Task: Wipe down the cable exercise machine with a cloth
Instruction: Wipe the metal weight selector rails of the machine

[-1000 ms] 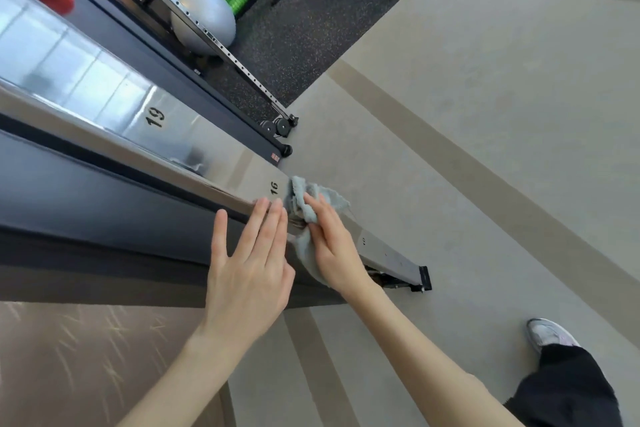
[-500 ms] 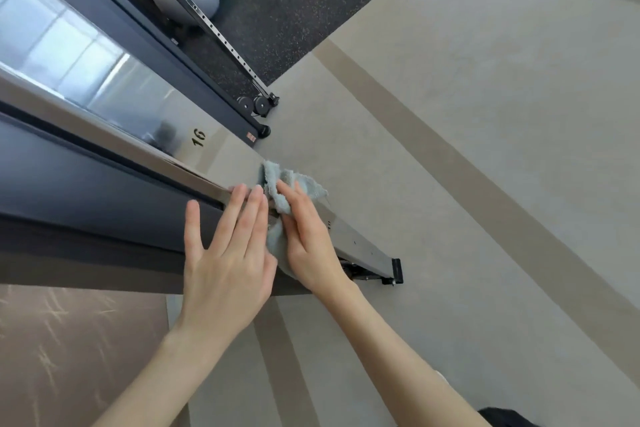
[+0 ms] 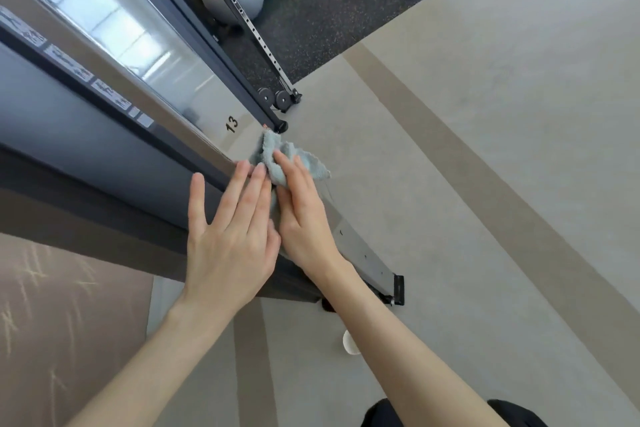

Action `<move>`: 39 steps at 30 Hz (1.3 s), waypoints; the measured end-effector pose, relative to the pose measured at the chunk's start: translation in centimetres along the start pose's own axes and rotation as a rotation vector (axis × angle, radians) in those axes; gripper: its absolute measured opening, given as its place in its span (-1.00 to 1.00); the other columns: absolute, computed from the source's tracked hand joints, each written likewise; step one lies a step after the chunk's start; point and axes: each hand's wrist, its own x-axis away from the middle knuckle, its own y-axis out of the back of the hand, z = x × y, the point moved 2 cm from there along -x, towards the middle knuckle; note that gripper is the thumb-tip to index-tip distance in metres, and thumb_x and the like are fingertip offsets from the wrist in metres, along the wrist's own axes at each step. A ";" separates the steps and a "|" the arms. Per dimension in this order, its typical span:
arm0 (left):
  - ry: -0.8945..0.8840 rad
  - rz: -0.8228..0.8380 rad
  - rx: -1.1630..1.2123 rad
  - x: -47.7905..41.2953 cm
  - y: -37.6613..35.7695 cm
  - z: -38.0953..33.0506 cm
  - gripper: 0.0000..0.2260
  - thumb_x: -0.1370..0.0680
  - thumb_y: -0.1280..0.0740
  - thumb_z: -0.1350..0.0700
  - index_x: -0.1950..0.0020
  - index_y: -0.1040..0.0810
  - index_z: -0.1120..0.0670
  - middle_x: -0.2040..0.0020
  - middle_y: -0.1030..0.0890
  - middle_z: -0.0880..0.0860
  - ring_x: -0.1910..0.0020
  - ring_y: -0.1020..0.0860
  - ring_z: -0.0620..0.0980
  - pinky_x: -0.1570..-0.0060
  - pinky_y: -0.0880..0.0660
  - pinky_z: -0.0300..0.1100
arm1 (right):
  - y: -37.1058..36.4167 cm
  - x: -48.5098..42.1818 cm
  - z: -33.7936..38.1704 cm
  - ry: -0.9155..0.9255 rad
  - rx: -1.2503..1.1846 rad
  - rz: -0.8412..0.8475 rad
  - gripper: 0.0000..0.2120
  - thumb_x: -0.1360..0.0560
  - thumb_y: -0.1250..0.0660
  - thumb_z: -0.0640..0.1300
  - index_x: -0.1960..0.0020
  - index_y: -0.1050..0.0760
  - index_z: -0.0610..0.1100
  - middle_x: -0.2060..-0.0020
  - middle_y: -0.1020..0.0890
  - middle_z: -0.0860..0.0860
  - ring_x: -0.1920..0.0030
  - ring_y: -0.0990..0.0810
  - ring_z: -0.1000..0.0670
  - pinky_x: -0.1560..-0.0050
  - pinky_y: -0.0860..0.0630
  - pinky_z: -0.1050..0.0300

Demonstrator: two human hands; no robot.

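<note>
The wiping is going on low down the machine's numbered upright rail (image 3: pixel 194 97) — the cloth (image 3: pixel 277 158) is lying bunched on the rail's front face just below the number 13 (image 3: pixel 231 124), near its front edge. The short stretch down to the black end cap (image 3: pixel 398 289) looks still to be done; how clean the rest is cannot be judged. The right hand (image 3: pixel 304 215) is pressing the cloth with flat, extended fingers. The left hand (image 3: pixel 230 236) is resting open beside it, fingers spread, holding nothing.
</note>
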 end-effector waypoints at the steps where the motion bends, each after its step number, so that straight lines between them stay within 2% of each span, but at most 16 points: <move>1: 0.009 -0.013 -0.002 0.3 -0.4 -0.4 -0.58 -0.62 -0.07 0.15 -0.42 -0.42 0.29 -0.45 -0.42 0.18 -0.49 -0.29 0.13 -0.49 0.13 0.23 | 0.2 0.0 -0.9 0.041 0.006 0.010 -0.57 -0.64 -0.04 -0.30 -0.50 -0.23 -0.14 -0.51 -0.20 -0.10 -0.50 -0.01 0.16 -0.42 0.04 0.44; 4: 0.030 -0.061 -0.033 1.0 -1.7 -1.2 -0.57 -0.61 -0.10 0.16 -0.45 -0.39 0.27 -0.46 -0.40 0.18 -0.50 -0.26 0.11 -0.50 0.14 0.22 | 1.1 1.2 -5.9 0.058 0.033 -0.006 -0.57 -0.64 -0.03 -0.28 -0.50 -0.23 -0.10 -0.50 -0.24 -0.06 -0.54 -0.04 0.06 -0.45 0.01 0.37; 8: 0.069 -0.148 -0.039 1.6 -3.4 -2.5 -0.61 -0.62 -0.15 0.16 -0.41 -0.45 0.26 -0.41 -0.46 0.17 -0.47 -0.31 0.11 -0.50 0.15 0.19 | 2.3 3.9 -12.4 -0.085 0.009 -0.085 -0.57 -0.65 -0.04 -0.31 -0.46 -0.25 -0.02 -0.41 -0.25 0.26 -0.53 -0.06 0.09 -0.51 -0.05 0.13; 9: 0.076 -0.164 -0.037 1.9 -3.8 -3.0 -0.62 -0.62 -0.15 0.16 -0.40 -0.46 0.26 -0.40 -0.47 0.17 -0.46 -0.33 0.11 -0.51 0.15 0.19 | 2.4 4.2 -13.0 -0.101 0.004 -0.090 -0.57 -0.65 -0.04 -0.31 -0.46 -0.25 0.00 -0.41 -0.26 0.26 -0.53 -0.07 0.10 -0.51 -0.07 0.10; 11: 0.069 -0.181 -0.041 2.7 -4.9 -4.2 -0.63 -0.62 -0.15 0.18 -0.38 -0.48 0.26 -0.39 -0.49 0.17 -0.45 -0.35 0.12 -0.51 0.13 0.19 | 2.3 4.1 -13.0 -0.095 -0.019 -0.089 -0.57 -0.65 -0.04 -0.31 -0.46 -0.27 -0.02 -0.45 -0.29 0.11 -0.53 -0.09 0.08 -0.50 -0.08 0.14; 15: 0.070 -0.210 -0.051 3.9 -7.1 -6.2 -0.66 -0.62 -0.15 0.22 -0.36 -0.50 0.27 -0.39 -0.48 0.17 -0.45 -0.36 0.13 -0.51 0.05 0.20 | 1.7 2.7 -10.4 0.122 -0.017 -0.019 -0.57 -0.61 -0.03 -0.24 -0.47 -0.27 -0.18 -0.47 -0.29 -0.11 -0.50 -0.08 0.10 -0.40 0.00 0.44; 17: 0.073 -0.229 -0.050 4.4 -7.9 -6.8 -0.66 -0.62 -0.15 0.25 -0.36 -0.50 0.27 -0.40 -0.47 0.18 -0.45 -0.35 0.14 -0.51 0.02 0.19 | 1.9 2.6 -10.9 0.208 -0.012 0.013 -0.57 -0.61 -0.04 -0.25 -0.47 -0.27 -0.20 -0.47 -0.28 -0.15 -0.49 -0.07 0.12 -0.41 0.00 0.44; 20: 0.044 -0.220 -0.082 5.1 -9.2 -7.7 -0.64 -0.61 -0.17 0.25 -0.40 -0.45 0.28 -0.42 -0.45 0.20 -0.46 -0.34 0.15 -0.51 -0.03 0.16 | 2.7 3.7 -15.2 0.201 0.010 0.000 -0.56 -0.60 -0.03 -0.29 -0.47 -0.26 -0.16 -0.48 -0.27 -0.13 -0.53 -0.07 0.00 -0.50 -0.05 0.19; 23: -0.018 -0.190 -0.103 6.1 -10.6 -9.1 -0.65 -0.62 -0.20 0.22 -0.37 -0.48 0.28 -0.39 -0.47 0.20 -0.43 -0.39 0.14 -0.49 -0.12 0.15 | 3.9 6.1 -21.0 0.020 0.004 -0.079 -0.55 -0.59 -0.02 -0.22 -0.46 -0.28 -0.06 -0.46 -0.33 -0.05 -0.52 -0.17 -0.06 -0.48 -0.17 -0.11; 25: -0.063 -0.154 -0.106 6.6 -11.6 -10.2 -0.66 -0.64 -0.19 0.16 -0.35 -0.51 0.27 -0.37 -0.50 0.20 -0.42 -0.40 0.14 -0.48 -0.17 0.16 | 4.6 7.3 -23.4 -0.081 -0.001 -0.097 -0.55 -0.57 0.00 -0.16 -0.45 -0.28 -0.02 -0.44 -0.36 -0.04 -0.49 -0.22 -0.07 -0.44 -0.21 -0.17; 28: -0.104 -0.117 -0.117 6.9 -12.9 -11.3 -0.65 -0.64 -0.19 0.11 -0.34 -0.53 0.25 -0.36 -0.51 0.20 -0.42 -0.40 0.15 -0.47 -0.18 0.18 | 4.7 7.0 -23.3 -0.110 -0.032 -0.079 -0.57 -0.61 -0.02 -0.19 -0.46 -0.28 -0.05 -0.45 -0.34 -0.05 -0.51 -0.18 -0.04 -0.48 -0.16 -0.10; 31: -0.087 -0.149 -0.114 6.8 -13.4 -11.8 -0.68 -0.64 -0.19 0.12 -0.29 -0.56 0.24 -0.34 -0.53 0.20 -0.41 -0.40 0.16 -0.49 -0.08 0.18 | 4.3 6.3 -21.3 0.007 -0.034 -0.018 -0.57 -0.63 -0.05 -0.29 -0.48 -0.25 -0.11 -0.49 -0.27 -0.08 -0.52 -0.04 0.09 -0.47 0.01 0.31; 32: -0.079 -0.162 -0.110 6.9 -13.5 -11.9 -0.68 -0.64 -0.19 0.13 -0.29 -0.57 0.24 -0.34 -0.53 0.20 -0.40 -0.40 0.15 -0.50 -0.05 0.18 | 4.2 6.3 -21.0 0.058 -0.025 -0.006 -0.57 -0.63 -0.05 -0.29 -0.49 -0.25 -0.12 -0.49 -0.25 -0.10 -0.50 -0.01 0.13 -0.45 0.04 0.38; 34: -0.089 -0.168 -0.095 7.2 -14.0 -12.5 -0.69 -0.64 -0.18 0.14 -0.28 -0.57 0.24 -0.33 -0.54 0.20 -0.40 -0.41 0.15 -0.50 -0.03 0.18 | 4.3 6.6 -22.1 0.129 -0.007 -0.003 -0.55 -0.62 -0.04 -0.30 -0.49 -0.24 -0.13 -0.50 -0.22 -0.13 -0.49 0.01 0.17 -0.46 0.06 0.36; 36: -0.129 -0.150 -0.087 7.8 -14.9 -13.3 -0.69 -0.64 -0.17 0.16 -0.28 -0.57 0.25 -0.32 -0.54 0.20 -0.39 -0.44 0.16 -0.50 -0.05 0.18 | 4.5 7.6 -24.5 0.126 -0.005 -0.028 -0.54 -0.61 -0.04 -0.32 -0.49 -0.24 -0.13 -0.50 -0.20 -0.15 -0.49 0.02 0.19 -0.47 0.03 0.32; 39: -0.182 -0.105 -0.072 8.8 -16.4 -14.8 -0.69 -0.63 -0.19 0.17 -0.27 -0.57 0.27 -0.31 -0.55 0.21 -0.37 -0.46 0.17 -0.47 -0.16 0.18 | 5.0 9.8 -29.1 -0.041 -0.032 -0.113 -0.54 -0.61 -0.04 -0.32 -0.48 -0.26 -0.08 -0.50 -0.22 -0.09 -0.50 -0.02 0.17 -0.49 -0.05 0.26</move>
